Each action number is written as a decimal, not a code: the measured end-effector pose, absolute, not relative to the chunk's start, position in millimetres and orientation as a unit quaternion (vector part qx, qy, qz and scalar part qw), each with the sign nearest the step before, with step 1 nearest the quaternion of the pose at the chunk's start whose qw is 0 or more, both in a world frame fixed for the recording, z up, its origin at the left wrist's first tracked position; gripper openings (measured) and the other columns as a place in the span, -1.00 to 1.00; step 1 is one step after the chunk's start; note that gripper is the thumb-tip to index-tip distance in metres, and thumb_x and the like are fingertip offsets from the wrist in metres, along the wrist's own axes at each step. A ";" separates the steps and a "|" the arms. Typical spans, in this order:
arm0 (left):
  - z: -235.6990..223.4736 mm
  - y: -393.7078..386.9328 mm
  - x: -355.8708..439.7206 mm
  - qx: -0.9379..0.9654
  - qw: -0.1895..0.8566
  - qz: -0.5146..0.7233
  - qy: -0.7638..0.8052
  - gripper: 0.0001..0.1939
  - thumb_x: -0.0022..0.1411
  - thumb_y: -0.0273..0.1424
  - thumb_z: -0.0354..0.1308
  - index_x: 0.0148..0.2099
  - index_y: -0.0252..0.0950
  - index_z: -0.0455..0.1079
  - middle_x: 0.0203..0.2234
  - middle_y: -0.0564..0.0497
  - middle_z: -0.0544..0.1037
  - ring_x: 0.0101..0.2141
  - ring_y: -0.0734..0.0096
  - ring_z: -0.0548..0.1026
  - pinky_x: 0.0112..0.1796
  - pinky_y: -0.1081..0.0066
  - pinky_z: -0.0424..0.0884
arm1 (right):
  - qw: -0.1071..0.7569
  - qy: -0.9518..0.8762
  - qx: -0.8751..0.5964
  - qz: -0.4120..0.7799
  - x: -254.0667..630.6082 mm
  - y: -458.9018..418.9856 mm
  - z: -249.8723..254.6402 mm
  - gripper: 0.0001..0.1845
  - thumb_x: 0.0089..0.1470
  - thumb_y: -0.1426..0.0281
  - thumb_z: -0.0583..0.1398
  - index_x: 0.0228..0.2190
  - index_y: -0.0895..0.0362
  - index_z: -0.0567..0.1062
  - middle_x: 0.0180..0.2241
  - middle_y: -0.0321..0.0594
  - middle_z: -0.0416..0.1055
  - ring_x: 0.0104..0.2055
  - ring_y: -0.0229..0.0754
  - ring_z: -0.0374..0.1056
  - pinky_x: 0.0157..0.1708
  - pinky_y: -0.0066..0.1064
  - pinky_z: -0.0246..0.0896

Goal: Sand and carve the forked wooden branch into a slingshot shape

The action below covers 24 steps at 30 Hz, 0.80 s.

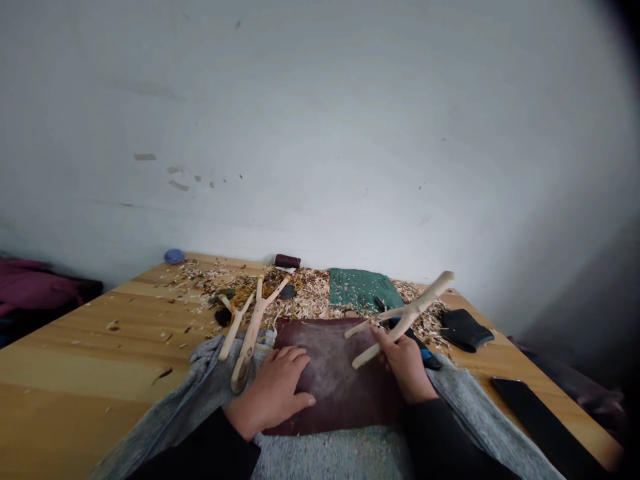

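Note:
My right hand (404,363) grips a peeled Y-shaped wooden fork (413,311) by one prong, its stem pointing up and away to the right. Under the fork lies a dark red sheet (335,373), dusty pale in the middle, on a grey cloth (330,456). My left hand (280,390) rests flat on the sheet's left side, fingers stretched out and holding nothing. Just left of that hand are two more peeled forks, a larger one (254,327) and a smaller one (234,331), lying partly on the cloth.
Wood shavings (313,293) cover the back of the wooden table (90,367). Among them lie a green cloth (365,288), a dark thread spool (287,261) and a blue round item (174,256). On the right are a black folded piece (466,329) and a phone (543,420). A wall rises behind.

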State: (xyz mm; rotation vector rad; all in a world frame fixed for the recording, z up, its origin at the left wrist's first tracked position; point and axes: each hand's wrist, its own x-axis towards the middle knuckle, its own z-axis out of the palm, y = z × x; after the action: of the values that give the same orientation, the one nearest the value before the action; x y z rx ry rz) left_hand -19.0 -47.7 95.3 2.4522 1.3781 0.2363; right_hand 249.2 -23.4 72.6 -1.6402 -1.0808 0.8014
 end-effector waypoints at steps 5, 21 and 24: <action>93.1 -48.1 -19.5 0.859 0.157 0.084 0.481 -0.44 0.10 -0.24 0.16 0.15 -0.28 0.33 0.17 -0.13 0.34 0.17 0.07 0.23 0.17 0.11 0.10 | 0.485 -0.456 -0.666 0.337 249.3 -25.6 74.9 -0.51 -0.11 -0.03 0.23 -0.70 0.07 0.26 -0.81 -0.36 0.21 -0.78 -0.33 0.08 -0.77 -0.47 -0.08; 97.3 -48.7 -18.8 0.857 0.163 0.073 0.484 -0.44 0.10 -0.25 0.18 0.15 -0.30 0.32 0.17 -0.14 0.34 0.17 0.08 0.23 0.17 0.12 0.09 | 0.496 -0.430 -0.687 0.310 259.2 -17.6 67.5 -0.50 -0.09 -0.03 0.23 -0.70 0.08 0.26 -0.81 -0.37 0.20 -0.77 -0.33 0.12 -0.77 -0.49 -0.03; 95.3 -48.0 -18.9 0.857 0.160 0.076 0.484 -0.44 0.10 -0.25 0.17 0.15 -0.30 0.32 0.17 -0.14 0.34 0.17 0.08 0.23 0.17 0.12 0.10 | 0.478 -0.459 -0.666 0.342 250.1 -23.5 68.1 -0.52 -0.13 -0.02 0.26 -0.68 0.09 0.28 -0.81 -0.38 0.21 -0.79 -0.34 0.10 -0.79 -0.49 -0.08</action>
State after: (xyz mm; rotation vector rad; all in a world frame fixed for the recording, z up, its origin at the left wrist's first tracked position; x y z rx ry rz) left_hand -18.9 -48.0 95.3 2.4491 1.3816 0.2177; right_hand 250.1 -23.5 68.1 -1.6248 -1.1213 0.8360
